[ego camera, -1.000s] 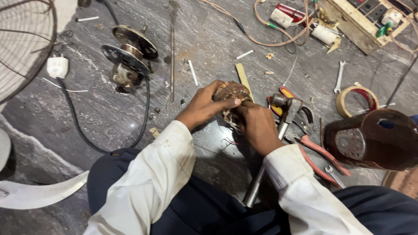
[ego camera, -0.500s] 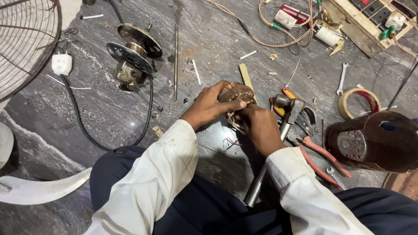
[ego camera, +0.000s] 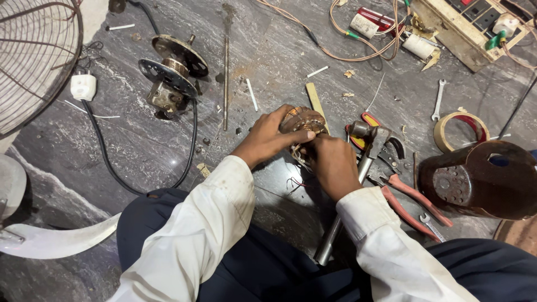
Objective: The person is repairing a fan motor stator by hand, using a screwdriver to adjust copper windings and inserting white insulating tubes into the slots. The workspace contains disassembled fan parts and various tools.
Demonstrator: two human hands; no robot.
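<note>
A round motor stator with copper windings [ego camera: 302, 118] rests on the dark stone floor in front of me. My left hand [ego camera: 271, 136] grips its top and left side. Over its lower right side my right hand [ego camera: 331, 162] is closed, fingers pinched at the windings, with thin wires trailing below. Both sleeves are white. Just right of my right hand lies a steel hammer [ego camera: 358, 173] with its long metal handle pointing toward my lap.
Red-handled pliers [ego camera: 408, 193] and a brown motor cover [ego camera: 481, 179] lie at the right, beside a tape roll [ego camera: 456, 130] and a wrench [ego camera: 438, 99]. A motor rotor assembly [ego camera: 170, 72], a steel rod [ego camera: 226, 84], a black cable, a fan guard [ego camera: 33, 56] and a fan blade [ego camera: 61, 237] are on the left.
Both hands stay on the stator with small finger shifts. The view has drifted slightly, so everything sits a little lower and to the right in the frame.
</note>
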